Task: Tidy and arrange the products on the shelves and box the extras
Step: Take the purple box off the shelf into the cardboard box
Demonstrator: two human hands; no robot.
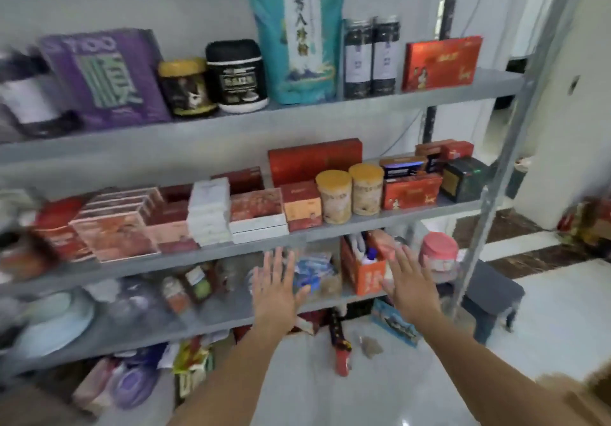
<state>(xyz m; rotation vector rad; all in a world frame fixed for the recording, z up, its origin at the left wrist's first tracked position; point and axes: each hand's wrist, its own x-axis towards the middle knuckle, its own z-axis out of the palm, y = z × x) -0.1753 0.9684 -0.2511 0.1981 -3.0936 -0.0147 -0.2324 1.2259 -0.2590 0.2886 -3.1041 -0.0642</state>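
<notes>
A grey metal shelf rack (251, 121) fills the view. Its top board carries a purple box (102, 78), two dark jars, a tall teal pouch (297, 32), two dark bottles and a red box (441, 63). The middle board holds rows of red and white boxes (211, 210) and two yellow-lidded cans (350, 194). On the lower board are blue packets (312, 270), an orange box (363, 270) and a pink jar (439, 250). My left hand (276, 285) and my right hand (408, 281) reach toward that lower board with fingers spread, holding nothing.
Loose packets, a red stick pack (340, 346) and a blue carton (395, 326) lie on the white tiled floor under the rack. A grey stool (492, 296) stands to the right of the rack's post. The left side of the view is blurred.
</notes>
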